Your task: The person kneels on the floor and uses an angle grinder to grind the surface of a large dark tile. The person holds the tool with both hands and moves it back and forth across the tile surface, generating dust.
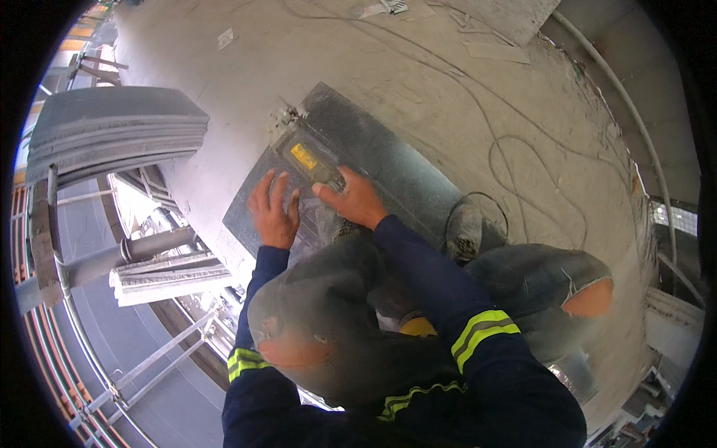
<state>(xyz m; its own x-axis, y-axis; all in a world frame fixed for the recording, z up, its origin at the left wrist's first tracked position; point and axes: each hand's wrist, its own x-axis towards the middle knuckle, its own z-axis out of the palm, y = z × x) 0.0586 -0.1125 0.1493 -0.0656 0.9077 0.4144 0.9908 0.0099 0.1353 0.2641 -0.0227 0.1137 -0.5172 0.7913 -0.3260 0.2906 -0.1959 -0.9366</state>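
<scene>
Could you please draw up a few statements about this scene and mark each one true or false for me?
1. The right hand holds the power tool. True.
2. The left hand is clenched in a fist. False: the left hand is open, over the dark slab.
3. The dark slab stands upright. False: it lies flat.
4. A stack of slabs is at the left of the picture. True.
5. The sleeves are plain red. False: the sleeves are dark blue with bright bands.
</scene>
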